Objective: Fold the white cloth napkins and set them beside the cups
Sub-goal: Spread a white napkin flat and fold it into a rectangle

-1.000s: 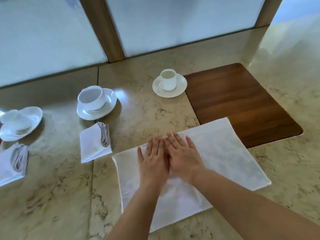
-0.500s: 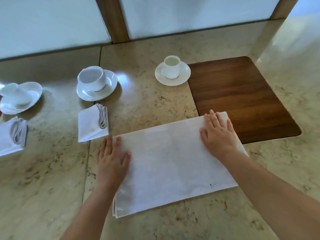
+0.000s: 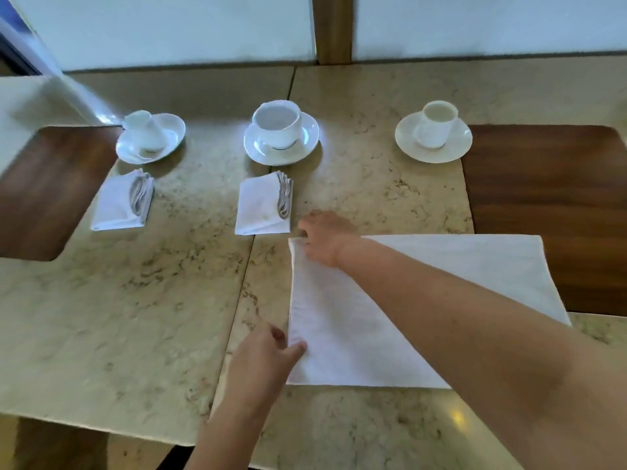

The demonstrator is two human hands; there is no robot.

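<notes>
While the half-folded napkin (image 3: 424, 300) lies flat at the counter's (image 3: 152, 300) near right, overlapping a wood inlay (image 3: 559, 184) | left hand (image 3: 268, 354) pinches its near-left corner | right hand (image 3: 322, 237) pinches its far-left corner | 2 folded napkins (image 3: 263, 205) (image 3: 122, 201) lie near 2 of 3 cups (image 3: 276, 123) along the far edge.
</notes>
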